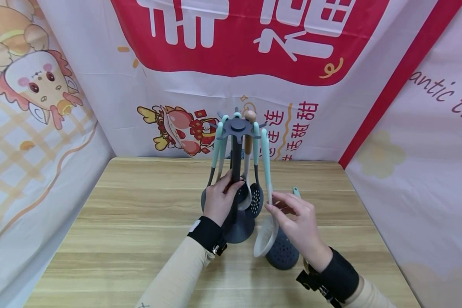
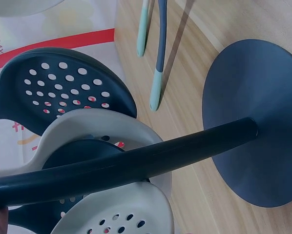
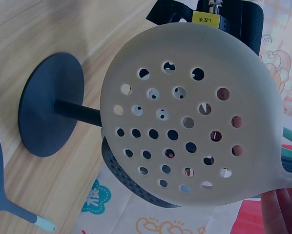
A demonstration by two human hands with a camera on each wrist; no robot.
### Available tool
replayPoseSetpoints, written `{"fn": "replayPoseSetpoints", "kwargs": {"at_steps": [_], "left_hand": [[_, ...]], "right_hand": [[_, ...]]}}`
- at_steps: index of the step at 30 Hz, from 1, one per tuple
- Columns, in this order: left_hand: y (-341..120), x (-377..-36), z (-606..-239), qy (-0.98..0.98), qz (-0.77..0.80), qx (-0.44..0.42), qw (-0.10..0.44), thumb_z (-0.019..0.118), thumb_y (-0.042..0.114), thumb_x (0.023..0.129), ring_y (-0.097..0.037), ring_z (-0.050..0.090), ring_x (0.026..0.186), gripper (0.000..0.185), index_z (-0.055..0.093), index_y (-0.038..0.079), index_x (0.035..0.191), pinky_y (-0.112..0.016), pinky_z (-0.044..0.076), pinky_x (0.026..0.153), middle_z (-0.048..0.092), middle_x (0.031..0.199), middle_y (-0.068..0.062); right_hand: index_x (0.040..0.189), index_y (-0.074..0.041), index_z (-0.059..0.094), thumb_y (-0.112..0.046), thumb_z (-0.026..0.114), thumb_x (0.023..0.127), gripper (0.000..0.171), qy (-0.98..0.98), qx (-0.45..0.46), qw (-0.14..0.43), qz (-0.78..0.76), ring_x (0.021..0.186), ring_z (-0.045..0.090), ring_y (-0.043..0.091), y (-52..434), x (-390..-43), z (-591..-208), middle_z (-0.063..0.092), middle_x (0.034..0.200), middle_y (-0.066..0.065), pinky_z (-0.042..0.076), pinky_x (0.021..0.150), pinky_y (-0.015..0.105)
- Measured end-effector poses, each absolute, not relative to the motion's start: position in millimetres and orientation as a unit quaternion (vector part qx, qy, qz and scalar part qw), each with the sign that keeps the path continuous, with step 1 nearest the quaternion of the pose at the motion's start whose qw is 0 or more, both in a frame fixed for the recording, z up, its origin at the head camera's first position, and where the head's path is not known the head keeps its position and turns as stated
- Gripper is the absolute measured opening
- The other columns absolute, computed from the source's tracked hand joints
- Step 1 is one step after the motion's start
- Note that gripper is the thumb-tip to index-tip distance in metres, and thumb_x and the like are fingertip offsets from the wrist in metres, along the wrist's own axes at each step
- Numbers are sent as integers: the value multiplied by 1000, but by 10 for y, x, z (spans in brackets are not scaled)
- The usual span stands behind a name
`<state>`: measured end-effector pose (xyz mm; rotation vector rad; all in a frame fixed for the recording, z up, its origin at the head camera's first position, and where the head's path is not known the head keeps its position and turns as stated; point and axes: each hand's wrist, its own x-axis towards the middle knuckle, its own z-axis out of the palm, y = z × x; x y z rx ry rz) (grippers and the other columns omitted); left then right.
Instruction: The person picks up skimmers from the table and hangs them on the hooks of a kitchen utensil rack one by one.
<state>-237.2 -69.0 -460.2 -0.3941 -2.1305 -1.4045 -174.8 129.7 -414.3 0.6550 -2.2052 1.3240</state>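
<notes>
My left hand (image 1: 220,199) grips the dark pole (image 2: 136,163) of a utensil stand, whose round base (image 2: 253,122) stands on the table. Utensils with mostly mint handles hang from the stand's hooked top (image 1: 238,125), among them a dark skimmer (image 1: 256,200) and a white ladle (image 1: 245,199). My right hand (image 1: 298,220) pinches the neck of a white skimmer (image 3: 185,117) with a mint handle. This skimmer is upright, right of the stand, its handle top close to a hook; whether it is hooked I cannot tell. Behind it on the table lies a dark perforated turner (image 1: 282,253).
The wooden table (image 1: 138,239) meets printed cloth walls (image 1: 200,90) at the back and sides. In the left wrist view, two mint-tipped handles (image 2: 156,90) lie on the wood beyond the stand. Each wrist wears a black band (image 1: 340,278).
</notes>
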Motion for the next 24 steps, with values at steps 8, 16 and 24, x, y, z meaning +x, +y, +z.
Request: {"fn": "replayPoseSetpoints", "kwargs": {"at_steps": [8,16,24], "left_hand": [[-689,-2365,-4588,-793,-526,-143,270,64,21,97,-23,74,96,26,68,8,119,-34,60,80,76,101,-9],[-687,-2374,-4605,-793,-526,-142,270,63,22,97,-23,74,95,27,68,8,120,-34,60,80,76,100,-9],[-683,-2377,-4608,-798,-522,-139,268,63,23,97,-21,74,96,27,68,9,120,-33,60,81,76,101,-8]], "right_hand": [[104,0,74,8,77,79,27,-800,239,252,489,75,65,3,1291,-1745,-4142,74,87,10,56,64,17],[103,1,74,9,79,75,29,-791,248,269,491,72,64,3,1290,-1743,-4144,73,83,9,55,63,16],[102,-1,75,8,80,75,28,-796,248,270,482,70,63,4,1289,-1733,-4129,72,82,7,55,63,16]]}}
